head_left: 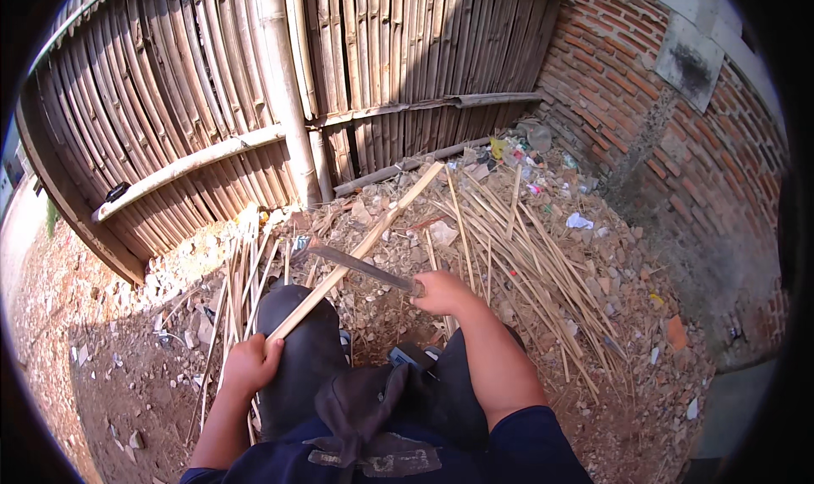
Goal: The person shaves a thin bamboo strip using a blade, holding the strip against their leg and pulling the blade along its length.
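My left hand point(248, 365) is closed round the near end of a long pale bamboo strip point(373, 234). The strip slants away over my left knee, its far end pointing toward the bamboo wall. In my right hand point(444, 295), the fingers wrap the handle of a machete point(363, 269). Its dark blade reaches to the left and crosses the strip near the strip's middle. Whether the edge touches the strip or only passes over it, I cannot tell.
Split bamboo strips point(530, 259) lie in a spread pile on the right, and another bundle point(244, 272) lies at left. Rubble and litter point(534, 158) cover the ground. A bamboo wall point(195, 86) stands ahead, meeting a brick wall point(627, 86) at right.
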Action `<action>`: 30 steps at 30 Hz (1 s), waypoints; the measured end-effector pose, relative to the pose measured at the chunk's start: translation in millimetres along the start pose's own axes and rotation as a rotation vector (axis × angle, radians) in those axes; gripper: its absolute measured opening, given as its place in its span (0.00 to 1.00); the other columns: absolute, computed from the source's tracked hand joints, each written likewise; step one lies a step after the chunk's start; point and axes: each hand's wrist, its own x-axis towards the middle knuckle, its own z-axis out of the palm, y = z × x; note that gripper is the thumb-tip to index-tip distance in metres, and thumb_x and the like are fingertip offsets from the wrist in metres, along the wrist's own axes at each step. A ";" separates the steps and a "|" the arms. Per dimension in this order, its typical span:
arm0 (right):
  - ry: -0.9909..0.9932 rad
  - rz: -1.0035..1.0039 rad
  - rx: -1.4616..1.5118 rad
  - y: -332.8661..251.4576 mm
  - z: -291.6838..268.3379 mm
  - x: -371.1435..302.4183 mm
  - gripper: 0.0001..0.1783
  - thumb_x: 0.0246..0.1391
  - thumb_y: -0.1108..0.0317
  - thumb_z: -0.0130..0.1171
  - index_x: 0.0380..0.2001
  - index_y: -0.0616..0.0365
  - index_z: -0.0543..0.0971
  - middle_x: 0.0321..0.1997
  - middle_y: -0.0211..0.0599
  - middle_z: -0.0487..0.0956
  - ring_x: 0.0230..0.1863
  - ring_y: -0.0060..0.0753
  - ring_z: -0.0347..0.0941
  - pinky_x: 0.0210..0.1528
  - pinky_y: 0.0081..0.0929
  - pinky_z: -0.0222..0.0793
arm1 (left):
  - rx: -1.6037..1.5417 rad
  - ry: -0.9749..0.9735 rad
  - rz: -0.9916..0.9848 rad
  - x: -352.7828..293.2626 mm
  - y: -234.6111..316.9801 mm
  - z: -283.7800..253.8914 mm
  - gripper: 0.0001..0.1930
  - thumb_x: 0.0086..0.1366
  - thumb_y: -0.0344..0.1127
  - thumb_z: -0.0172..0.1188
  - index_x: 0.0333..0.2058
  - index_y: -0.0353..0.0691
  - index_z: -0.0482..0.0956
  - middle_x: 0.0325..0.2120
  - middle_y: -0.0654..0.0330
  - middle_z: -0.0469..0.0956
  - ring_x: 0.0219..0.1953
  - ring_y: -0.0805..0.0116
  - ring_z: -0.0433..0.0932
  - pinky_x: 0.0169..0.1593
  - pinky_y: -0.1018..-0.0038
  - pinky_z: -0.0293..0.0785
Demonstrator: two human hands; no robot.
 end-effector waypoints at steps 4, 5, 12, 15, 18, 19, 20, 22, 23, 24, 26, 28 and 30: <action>0.062 -0.053 0.082 20.9 5.1 8.0 0.28 0.47 0.55 0.71 0.49 0.60 0.82 0.40 0.53 0.84 0.44 0.47 0.82 0.48 0.39 0.75 | -0.055 0.017 0.014 0.5 -0.8 6.6 0.26 0.68 0.55 0.56 0.25 0.35 0.73 0.20 0.38 0.77 0.28 0.34 0.79 0.35 0.45 0.74; 0.059 -0.061 0.085 31.7 8.0 13.2 0.28 0.47 0.55 0.71 0.49 0.60 0.82 0.40 0.53 0.84 0.44 0.47 0.82 0.48 0.39 0.75 | -0.050 0.020 0.007 -0.7 -0.6 5.7 0.26 0.68 0.55 0.56 0.25 0.35 0.73 0.20 0.38 0.77 0.28 0.34 0.79 0.35 0.45 0.74; 0.139 0.185 0.151 22.0 -4.6 4.6 0.30 0.47 0.54 0.70 0.53 0.56 0.81 0.48 0.55 0.83 0.51 0.56 0.79 0.55 0.43 0.74 | -0.046 0.052 0.026 -1.0 -0.7 4.0 0.26 0.68 0.56 0.57 0.23 0.36 0.73 0.19 0.40 0.77 0.26 0.35 0.79 0.33 0.46 0.74; 0.136 0.141 0.107 7.3 -2.6 -2.0 0.32 0.48 0.53 0.70 0.54 0.58 0.80 0.47 0.55 0.83 0.51 0.53 0.80 0.54 0.41 0.74 | -0.063 0.027 -0.005 -1.3 0.2 4.0 0.27 0.68 0.57 0.55 0.24 0.36 0.73 0.20 0.39 0.77 0.29 0.35 0.79 0.35 0.45 0.73; 0.016 0.032 -0.013 -2.4 -4.9 -2.2 0.29 0.47 0.52 0.70 0.52 0.53 0.81 0.47 0.50 0.83 0.50 0.55 0.79 0.54 0.42 0.75 | -0.029 0.079 0.029 -1.4 -2.4 5.8 0.26 0.68 0.56 0.57 0.23 0.36 0.74 0.19 0.41 0.77 0.26 0.36 0.79 0.33 0.46 0.74; 0.014 0.026 -0.008 1.4 -4.6 0.0 0.29 0.47 0.52 0.70 0.52 0.53 0.81 0.47 0.50 0.83 0.50 0.55 0.79 0.54 0.42 0.75 | -0.035 0.069 0.032 -1.6 -1.8 5.5 0.26 0.68 0.56 0.57 0.23 0.36 0.74 0.19 0.41 0.77 0.26 0.36 0.79 0.33 0.46 0.74; 0.021 0.028 0.026 6.9 -6.4 0.8 0.28 0.47 0.52 0.70 0.51 0.53 0.81 0.47 0.50 0.83 0.50 0.54 0.79 0.53 0.43 0.75 | -0.044 0.061 0.035 -2.0 -1.1 5.5 0.26 0.68 0.56 0.57 0.24 0.36 0.74 0.19 0.40 0.77 0.26 0.36 0.79 0.33 0.46 0.74; -0.003 0.097 0.128 17.3 -10.4 5.0 0.28 0.47 0.53 0.70 0.51 0.53 0.82 0.47 0.52 0.83 0.50 0.54 0.80 0.54 0.43 0.75 | -0.042 0.062 0.027 -3.1 -2.0 5.5 0.26 0.68 0.56 0.56 0.24 0.36 0.74 0.19 0.40 0.77 0.26 0.36 0.79 0.33 0.46 0.74; 0.000 0.100 0.125 25.1 -10.1 4.0 0.28 0.47 0.53 0.70 0.51 0.53 0.82 0.47 0.52 0.83 0.50 0.54 0.80 0.54 0.43 0.75 | -0.054 0.061 0.033 -1.7 -0.5 5.9 0.26 0.68 0.56 0.56 0.24 0.36 0.74 0.19 0.40 0.77 0.26 0.36 0.79 0.33 0.46 0.74; 0.104 0.144 0.155 31.9 -8.4 3.3 0.28 0.48 0.54 0.70 0.52 0.54 0.82 0.47 0.53 0.83 0.51 0.54 0.80 0.54 0.43 0.75 | -0.057 0.062 0.038 -1.0 1.5 4.5 0.26 0.68 0.56 0.56 0.24 0.36 0.74 0.19 0.40 0.77 0.26 0.36 0.79 0.33 0.46 0.74; 0.191 0.200 0.165 35.0 -11.7 2.4 0.30 0.48 0.55 0.70 0.54 0.58 0.80 0.49 0.54 0.83 0.52 0.54 0.79 0.56 0.42 0.74 | -0.047 0.038 0.026 -1.5 4.4 1.0 0.26 0.68 0.56 0.56 0.24 0.36 0.74 0.20 0.40 0.77 0.27 0.36 0.79 0.34 0.46 0.74; 0.176 0.207 0.160 33.5 -7.8 4.3 0.30 0.48 0.55 0.70 0.54 0.58 0.80 0.49 0.54 0.83 0.52 0.54 0.79 0.56 0.42 0.74 | -0.041 0.034 0.019 -0.8 1.2 2.8 0.26 0.68 0.56 0.56 0.24 0.36 0.74 0.20 0.40 0.77 0.27 0.36 0.79 0.34 0.46 0.74; 0.163 0.215 0.154 29.3 -4.6 4.6 0.30 0.48 0.55 0.70 0.54 0.58 0.80 0.49 0.54 0.83 0.52 0.54 0.79 0.56 0.42 0.74 | -0.037 0.031 0.014 -0.3 0.8 4.0 0.26 0.69 0.56 0.56 0.24 0.36 0.73 0.20 0.40 0.77 0.27 0.36 0.79 0.34 0.46 0.74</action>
